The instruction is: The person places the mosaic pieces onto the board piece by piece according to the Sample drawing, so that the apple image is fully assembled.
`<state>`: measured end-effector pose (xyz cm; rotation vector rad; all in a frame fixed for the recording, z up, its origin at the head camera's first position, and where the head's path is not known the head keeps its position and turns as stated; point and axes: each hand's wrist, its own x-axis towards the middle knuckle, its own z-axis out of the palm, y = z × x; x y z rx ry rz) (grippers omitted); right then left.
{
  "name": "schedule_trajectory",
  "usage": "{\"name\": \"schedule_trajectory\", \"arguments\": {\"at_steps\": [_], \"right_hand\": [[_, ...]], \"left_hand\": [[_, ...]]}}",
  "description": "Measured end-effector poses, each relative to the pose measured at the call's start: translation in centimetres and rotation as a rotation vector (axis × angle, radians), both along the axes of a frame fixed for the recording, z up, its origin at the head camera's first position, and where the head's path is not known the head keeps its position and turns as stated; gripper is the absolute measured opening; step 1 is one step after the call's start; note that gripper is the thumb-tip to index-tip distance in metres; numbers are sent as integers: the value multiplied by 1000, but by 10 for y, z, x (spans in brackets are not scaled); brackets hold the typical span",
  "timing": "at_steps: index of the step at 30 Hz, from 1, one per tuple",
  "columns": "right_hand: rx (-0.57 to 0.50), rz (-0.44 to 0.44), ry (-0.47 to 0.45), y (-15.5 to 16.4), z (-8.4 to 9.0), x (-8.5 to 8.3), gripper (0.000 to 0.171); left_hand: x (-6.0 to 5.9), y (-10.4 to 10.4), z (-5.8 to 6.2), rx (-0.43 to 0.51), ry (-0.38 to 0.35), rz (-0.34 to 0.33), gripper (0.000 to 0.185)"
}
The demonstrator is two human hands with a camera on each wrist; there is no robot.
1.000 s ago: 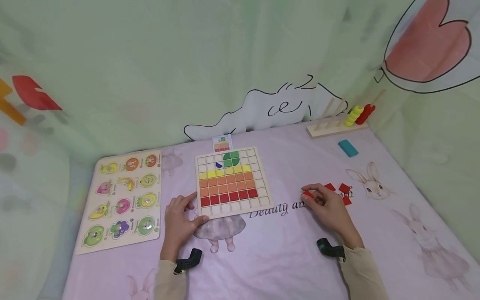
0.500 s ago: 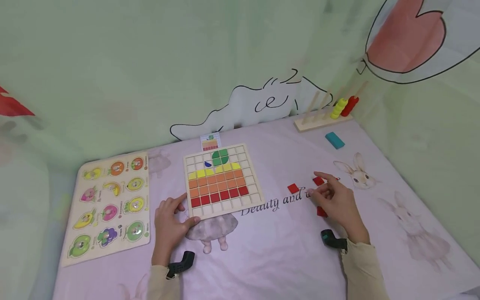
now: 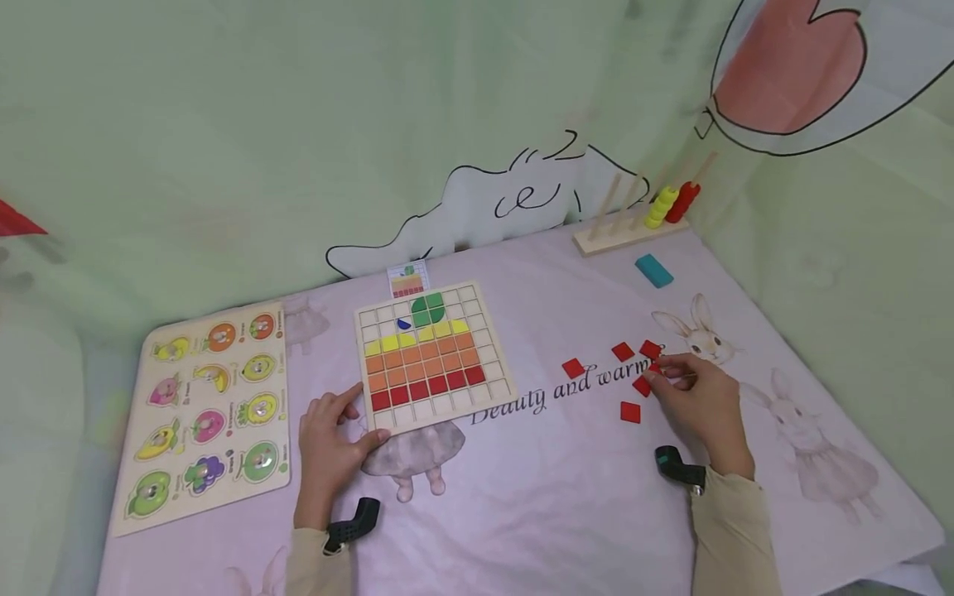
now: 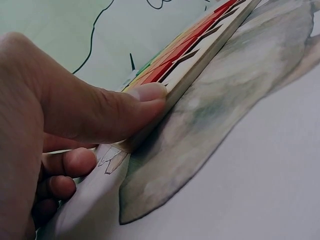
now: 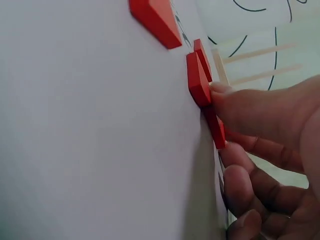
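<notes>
A wooden grid board [image 3: 421, 410] lies on the cloth, filled in part with green, blue, yellow, orange and dark red pieces. My left hand [image 3: 333, 443] holds its near left corner, thumb [image 4: 132, 107] on the front edge and index finger at the left side. To the right, my right hand [image 3: 701, 406] pinches a red square tile [image 3: 656, 368] between thumb and fingers, low over the cloth. Several loose red tiles [image 3: 630, 412] lie around it, one of them [image 3: 573, 368] nearer the board. In the right wrist view, red tiles [image 5: 197, 80] overlap at the thumb tip.
A fruit knob puzzle [image 3: 204, 414] lies to the left. Behind the board is a small pattern card [image 3: 407, 280]. A peg stand [image 3: 629, 236] with yellow and red beads and a teal block [image 3: 654, 271] sit at the back right, close to the curtain.
My right hand has left a red tile on the cloth, moved right and now pinches another among the loose tiles. My left hand stays at the board's corner. The head view has shifted.
</notes>
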<state>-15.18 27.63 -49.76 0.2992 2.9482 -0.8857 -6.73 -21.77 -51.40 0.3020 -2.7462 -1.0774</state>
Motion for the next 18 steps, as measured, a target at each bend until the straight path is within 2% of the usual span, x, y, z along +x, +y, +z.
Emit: {"name": "schedule_trajectory", "arguments": {"at_steps": [6,14,18], "right_hand": [[14,26,2,-5,3,-1,30],[-39,136,-71,4,14,4,44],[-55,155,-82,6,15,5,43]], "left_hand": [[-1,1,0,2,9,2,76],[1,1,0,-2,-1,7,75],[1,1,1,5,13,1,76]]}}
